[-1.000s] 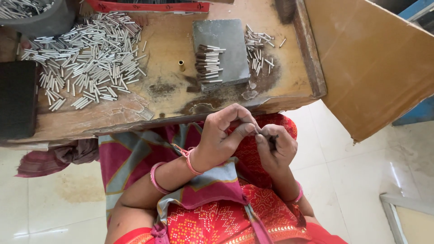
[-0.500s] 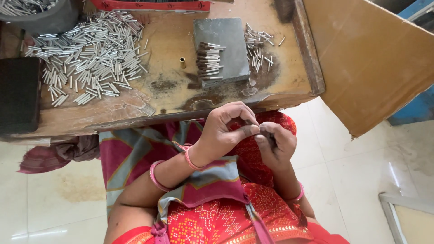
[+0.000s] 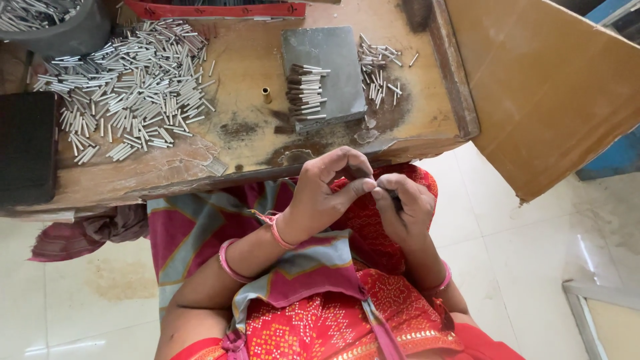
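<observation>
Basically: worn wooden workbench (image 3: pixel 240 150) up top, big heap of silver metal tubes (image 3: pixel 127 93), grey block (image 3: pixel 327 70) w/ finished dark-tipped tubes. Below its edge, left hand (image 3: pixel 323 197) + right hand (image 3: pixel 407 210) both pinched narrow on one small dark piece (image 3: pixel 392 195), over lap. Prob best: keep fingertips close, steady, aligned.
</observation>
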